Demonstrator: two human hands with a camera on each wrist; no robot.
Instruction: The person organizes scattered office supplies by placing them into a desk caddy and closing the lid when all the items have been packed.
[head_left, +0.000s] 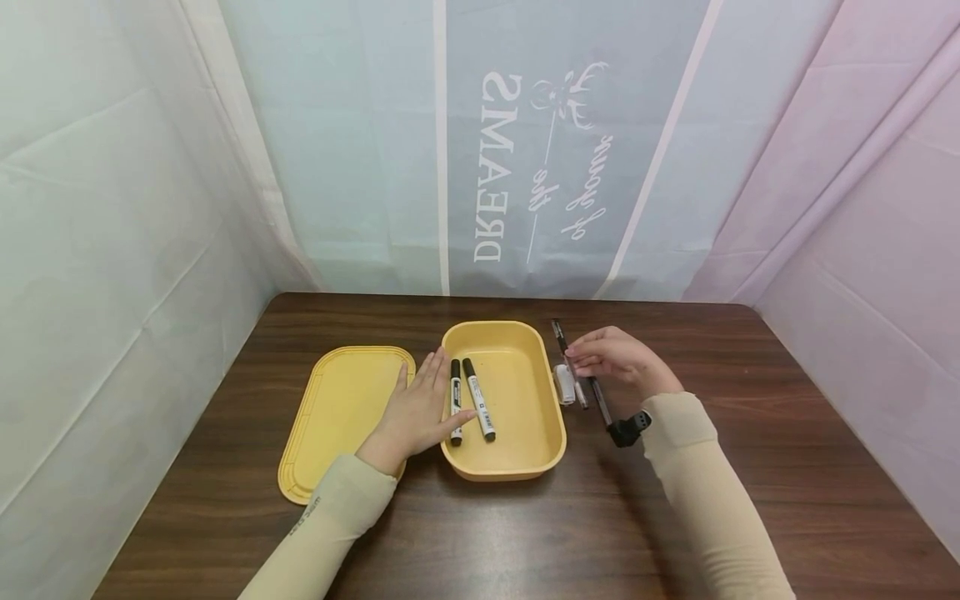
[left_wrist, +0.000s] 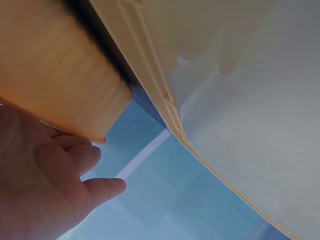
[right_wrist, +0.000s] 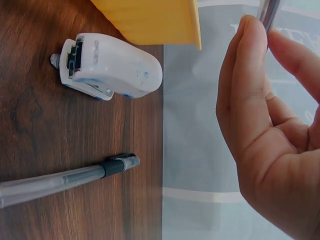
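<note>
A yellow box (head_left: 543, 417) stands open in the middle of the table, with two black-and-white markers (head_left: 478, 408) lying inside. My left hand (head_left: 417, 410) rests flat on the box's left rim, fingers straight and thumb reaching towards the nearer marker. In the left wrist view the left hand (left_wrist: 47, 192) lies under the box wall (left_wrist: 60, 75). Right of the box, my right hand (head_left: 617, 358) pinches a dark pen (head_left: 559, 332) between thumb and fingers. The right wrist view shows that pen (right_wrist: 268, 14) at my fingertips (right_wrist: 247, 60).
The yellow lid (head_left: 337, 417) lies flat left of the box. A small white stapler (head_left: 564, 383) (right_wrist: 112, 65) and another pen (right_wrist: 67, 179) lie on the wood between the box and my right hand. Curtains close the table's back and sides.
</note>
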